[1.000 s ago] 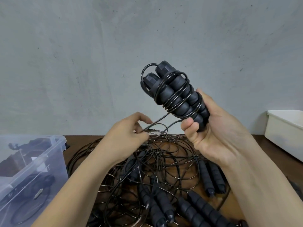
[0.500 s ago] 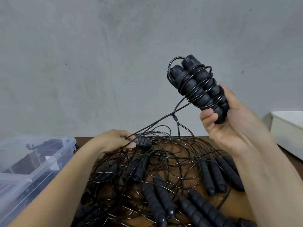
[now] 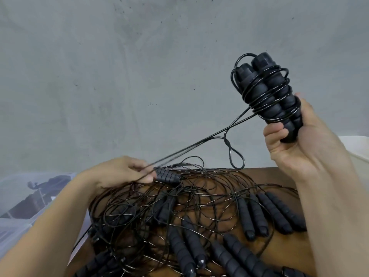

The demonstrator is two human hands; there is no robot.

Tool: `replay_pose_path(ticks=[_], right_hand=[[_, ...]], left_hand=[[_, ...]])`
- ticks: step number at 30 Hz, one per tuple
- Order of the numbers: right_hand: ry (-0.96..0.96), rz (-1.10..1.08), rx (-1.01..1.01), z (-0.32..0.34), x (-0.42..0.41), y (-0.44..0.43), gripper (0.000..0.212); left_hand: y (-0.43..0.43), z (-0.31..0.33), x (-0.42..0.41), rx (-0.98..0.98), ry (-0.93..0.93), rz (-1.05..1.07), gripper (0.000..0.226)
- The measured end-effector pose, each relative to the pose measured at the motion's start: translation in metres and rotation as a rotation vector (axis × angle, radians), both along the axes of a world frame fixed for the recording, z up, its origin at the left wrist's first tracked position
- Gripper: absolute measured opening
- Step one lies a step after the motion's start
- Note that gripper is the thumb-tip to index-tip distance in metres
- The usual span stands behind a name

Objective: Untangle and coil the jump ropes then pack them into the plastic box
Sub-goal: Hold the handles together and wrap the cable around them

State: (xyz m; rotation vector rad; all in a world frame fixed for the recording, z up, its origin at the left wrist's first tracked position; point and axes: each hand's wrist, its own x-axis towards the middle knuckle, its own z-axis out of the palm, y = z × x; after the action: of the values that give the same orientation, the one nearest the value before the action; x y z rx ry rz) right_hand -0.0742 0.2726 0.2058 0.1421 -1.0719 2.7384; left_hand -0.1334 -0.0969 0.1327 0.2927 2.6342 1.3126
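The right hand [image 3: 295, 148], raised at right, curls round the paired handles [image 3: 269, 96], which bear wound turns. The left hand [image 3: 121, 172], lower left, pinches the taut strands [image 3: 189, 150], presumably to tension the coil. The tangled ropes [image 3: 179, 212] cover the surface [image 3: 283, 248]; the plastic box [image 3: 24, 196] stands left.

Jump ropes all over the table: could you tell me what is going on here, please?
A person is partway through coiling. The right hand grips two handles, raised, with cord wound round them. The left hand pinches the taut cord low over the tangled pile on the table. A small loop hangs from the cord between the hands. The plastic box at the left already holds something dark.
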Motion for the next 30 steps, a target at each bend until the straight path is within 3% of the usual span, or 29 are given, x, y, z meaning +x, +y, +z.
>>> replay_pose_path(ticks=[2,6,8,10,12,17,19,24,30], right_hand=[[0.012,-0.019,0.005,0.001,0.000,0.004,0.021],[0.009,-0.026,0.020,-0.002,-0.001,-0.001,0.022],[0.009,-0.052,0.021,-0.003,-0.003,-0.001,0.022],[0.010,-0.075,0.023,-0.004,-0.004,0.000,0.022],[0.016,-0.089,0.022,-0.006,-0.007,0.001,0.022],[-0.029,-0.098,-0.001,-0.001,-0.010,-0.009,0.027],[-0.066,-0.071,-0.043,0.001,-0.009,-0.009,0.025],[-0.127,-0.069,-0.039,-0.011,0.003,-0.004,0.022],[-0.148,-0.267,0.121,-0.014,-0.007,0.032,0.024]], left_hand=[[-0.004,-0.002,-0.006,0.195,0.226,0.124,0.015],[-0.003,-0.008,-0.019,0.223,0.540,0.428,0.011],[0.000,-0.007,-0.014,0.145,0.403,0.486,0.035],[-0.002,-0.005,-0.006,0.036,0.086,0.378,0.063],[-0.005,-0.006,-0.001,-0.019,-0.059,0.251,0.070],[-0.004,0.011,-0.001,0.168,0.302,0.411,0.020],[-0.009,0.015,-0.002,0.056,0.365,0.498,0.011],[-0.035,-0.021,0.003,-0.521,0.255,0.613,0.017],[-0.041,-0.076,0.023,-0.633,0.211,0.575,0.023]])
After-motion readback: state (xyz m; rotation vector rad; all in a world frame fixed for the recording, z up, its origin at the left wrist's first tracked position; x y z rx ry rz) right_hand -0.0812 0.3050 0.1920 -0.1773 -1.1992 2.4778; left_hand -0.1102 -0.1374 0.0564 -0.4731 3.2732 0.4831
